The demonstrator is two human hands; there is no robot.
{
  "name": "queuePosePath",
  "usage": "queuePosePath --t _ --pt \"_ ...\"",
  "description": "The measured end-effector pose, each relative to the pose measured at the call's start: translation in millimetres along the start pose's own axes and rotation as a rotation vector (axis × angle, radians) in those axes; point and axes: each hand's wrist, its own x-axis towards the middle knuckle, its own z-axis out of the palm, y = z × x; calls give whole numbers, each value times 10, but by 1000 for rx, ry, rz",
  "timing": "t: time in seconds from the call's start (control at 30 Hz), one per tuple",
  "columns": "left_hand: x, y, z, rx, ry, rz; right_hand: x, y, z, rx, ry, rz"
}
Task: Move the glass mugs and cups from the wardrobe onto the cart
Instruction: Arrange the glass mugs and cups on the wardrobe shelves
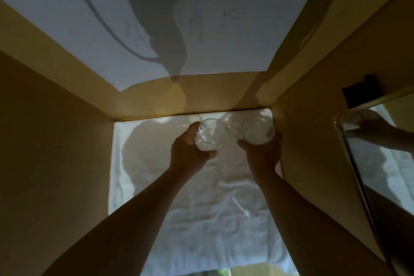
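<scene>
Both my arms reach deep into a wardrobe compartment lined with a crumpled white cloth (201, 204). My left hand (188, 154) grips a clear glass cup (210, 133), thumb on its near side and fingers round its left wall. My right hand (262, 152) grips a second clear glass (257, 131) close to the right wall. Between the two, a third glass piece (234, 129) shows dimly near the back wall; its shape is unclear. The cart is out of view.
Tan wooden walls (56, 141) close in the compartment on the left, right and back. A mirrored door panel (380, 152) with a metal edge stands at the right and reflects a hand. White sheeting covers the space above.
</scene>
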Motion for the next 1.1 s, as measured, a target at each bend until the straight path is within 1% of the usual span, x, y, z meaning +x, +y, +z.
queuePosePath --t 0.1,0.2,0.3,0.37,0.43,0.5,0.6,0.67,0.8,0.9,1.0,1.1 --pt "-241 141 -342 98 37 -13 -308 -147 -179 -24 -59 -11" --pt "-562 322 -710 109 98 -16 -602 -425 -361 -39 -138 -49" --pt "-936 527 -1127 86 161 -17 -932 -811 -545 -57 -201 -134" --pt "-1180 701 -1412 87 195 -17 -1161 -1090 -688 -26 -237 -174" --pt "-1401 878 -1663 30 255 -36 -1373 -1326 -834 18 -304 -208" --pt "-1591 1058 -1875 -26 297 -27 -1582 -1560 -969 54 -337 -250" --pt "-1827 1332 -2222 -54 385 19 -1867 -1961 -1138 178 -335 -280" --pt "-1962 1454 -2429 -58 420 45 -2006 -2180 -1261 237 -328 -332" --pt "-2296 1711 -2784 -146 472 106 -2263 -2533 -1630 283 -316 -455" --pt "-2617 1892 -2984 -201 521 171 -2545 -2712 -1977 279 -288 -545" --pt "-3021 2075 -3174 -229 549 216 -2925 -2840 -2376 307 -252 -579" --pt "-3451 2244 -3367 -227 571 313 -3295 -2923 -2766 335 -225 -643"
